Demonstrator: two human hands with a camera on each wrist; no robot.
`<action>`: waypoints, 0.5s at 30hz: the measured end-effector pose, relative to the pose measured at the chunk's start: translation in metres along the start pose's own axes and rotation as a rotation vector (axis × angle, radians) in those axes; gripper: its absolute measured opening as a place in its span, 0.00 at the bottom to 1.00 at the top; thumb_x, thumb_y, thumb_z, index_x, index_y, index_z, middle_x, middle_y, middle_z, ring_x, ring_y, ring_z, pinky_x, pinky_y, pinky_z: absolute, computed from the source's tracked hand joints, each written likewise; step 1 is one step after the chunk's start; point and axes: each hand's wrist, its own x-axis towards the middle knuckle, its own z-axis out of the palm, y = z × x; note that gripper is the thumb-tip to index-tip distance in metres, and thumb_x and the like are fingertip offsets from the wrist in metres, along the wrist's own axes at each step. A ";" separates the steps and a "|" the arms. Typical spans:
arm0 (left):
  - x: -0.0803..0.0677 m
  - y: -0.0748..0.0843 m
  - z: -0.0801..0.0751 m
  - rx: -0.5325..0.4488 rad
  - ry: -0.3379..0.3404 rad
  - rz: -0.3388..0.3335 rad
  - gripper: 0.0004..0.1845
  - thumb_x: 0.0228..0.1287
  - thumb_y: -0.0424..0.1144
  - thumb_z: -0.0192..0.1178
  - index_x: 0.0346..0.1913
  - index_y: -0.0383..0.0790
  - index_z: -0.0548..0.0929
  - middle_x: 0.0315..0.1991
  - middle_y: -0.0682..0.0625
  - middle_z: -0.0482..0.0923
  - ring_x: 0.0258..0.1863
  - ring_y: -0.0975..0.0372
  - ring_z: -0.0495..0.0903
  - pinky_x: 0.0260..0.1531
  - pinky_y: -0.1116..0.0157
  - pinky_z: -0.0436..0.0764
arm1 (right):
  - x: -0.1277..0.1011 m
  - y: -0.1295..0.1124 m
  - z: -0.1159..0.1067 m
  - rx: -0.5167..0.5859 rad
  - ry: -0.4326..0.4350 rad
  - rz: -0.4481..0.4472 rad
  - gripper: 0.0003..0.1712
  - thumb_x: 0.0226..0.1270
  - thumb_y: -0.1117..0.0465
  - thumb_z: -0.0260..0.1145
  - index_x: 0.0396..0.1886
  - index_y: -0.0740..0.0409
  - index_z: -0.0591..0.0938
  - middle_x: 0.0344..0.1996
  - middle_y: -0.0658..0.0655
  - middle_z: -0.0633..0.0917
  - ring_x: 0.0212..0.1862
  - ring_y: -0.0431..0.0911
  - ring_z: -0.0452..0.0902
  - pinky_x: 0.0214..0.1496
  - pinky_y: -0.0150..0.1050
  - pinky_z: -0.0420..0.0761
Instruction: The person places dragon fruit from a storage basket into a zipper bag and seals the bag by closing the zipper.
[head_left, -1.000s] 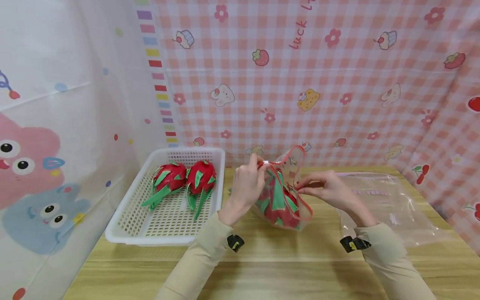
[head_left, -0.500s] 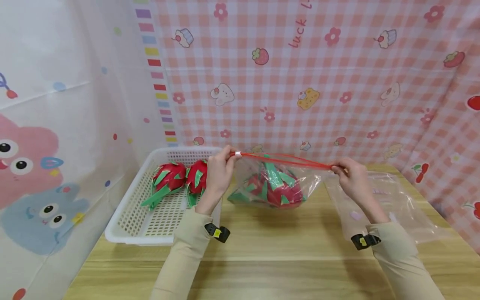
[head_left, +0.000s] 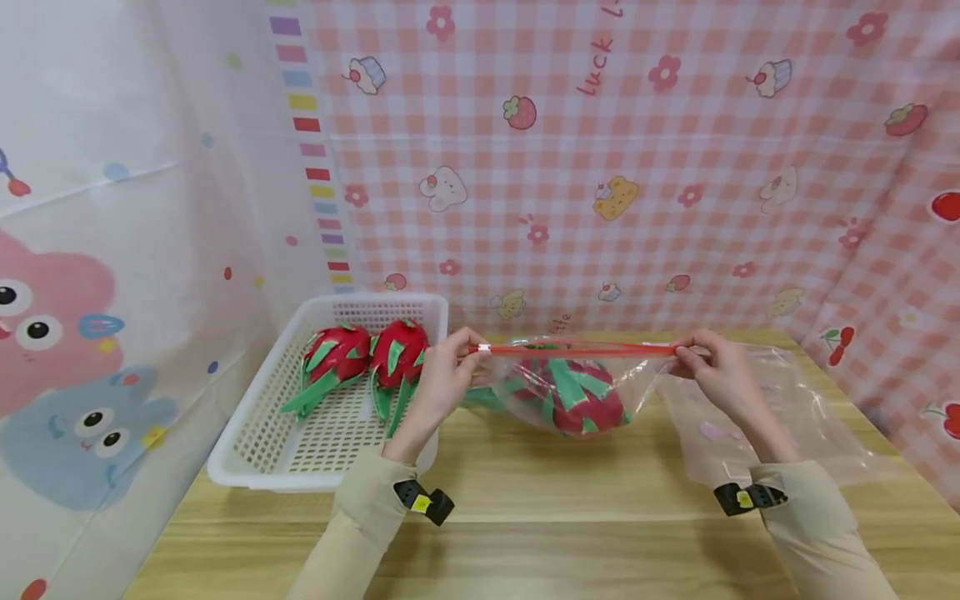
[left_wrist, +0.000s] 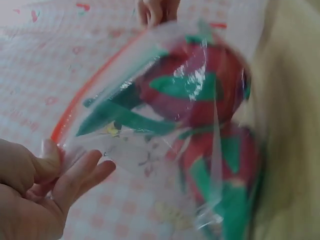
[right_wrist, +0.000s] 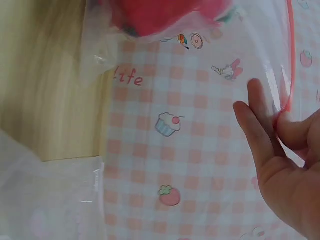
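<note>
A clear zipper bag (head_left: 637, 375) with a red-orange zip strip and a white slider hangs between my two hands, its top edge drawn out straight. Inside it are two red dragon fruits (left_wrist: 190, 85) with green leaves, one beside the other. My left hand (head_left: 444, 371) pinches the slider end of the strip between thumb and finger. At the opposite end, my right hand (head_left: 720, 379) pinches the corner of the strip. In the right wrist view, thumb and fingertips meet on the red edge of the bag.
On the left stands a white basket (head_left: 247, 446) with two more dragon fruits (head_left: 333, 358) in it. Another clear bag (head_left: 787, 417) lies flat at the right of the wooden table (head_left: 585, 533). A checked cloth (head_left: 570, 150) hangs behind the table.
My hands have spread apart, the right going from the middle of the bag's mouth to its far corner. The mouth went from gaping to a straight line, and the bag has since lowered a little.
</note>
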 end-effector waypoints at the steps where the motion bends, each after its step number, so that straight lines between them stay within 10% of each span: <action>1: -0.005 0.000 0.001 -0.009 -0.013 -0.021 0.03 0.64 0.25 0.55 0.37 0.30 0.78 0.37 0.33 0.84 0.32 0.48 0.87 0.28 0.64 0.85 | -0.002 0.003 0.000 0.022 -0.019 0.011 0.11 0.72 0.68 0.52 0.42 0.73 0.76 0.29 0.57 0.84 0.29 0.29 0.81 0.35 0.26 0.83; 15: -0.048 -0.031 0.026 0.027 0.050 -0.156 0.03 0.66 0.26 0.53 0.37 0.26 0.74 0.37 0.31 0.83 0.31 0.48 0.87 0.25 0.66 0.85 | -0.006 0.017 0.029 0.077 -0.135 0.088 0.12 0.72 0.70 0.50 0.41 0.76 0.77 0.31 0.66 0.85 0.32 0.29 0.81 0.41 0.31 0.84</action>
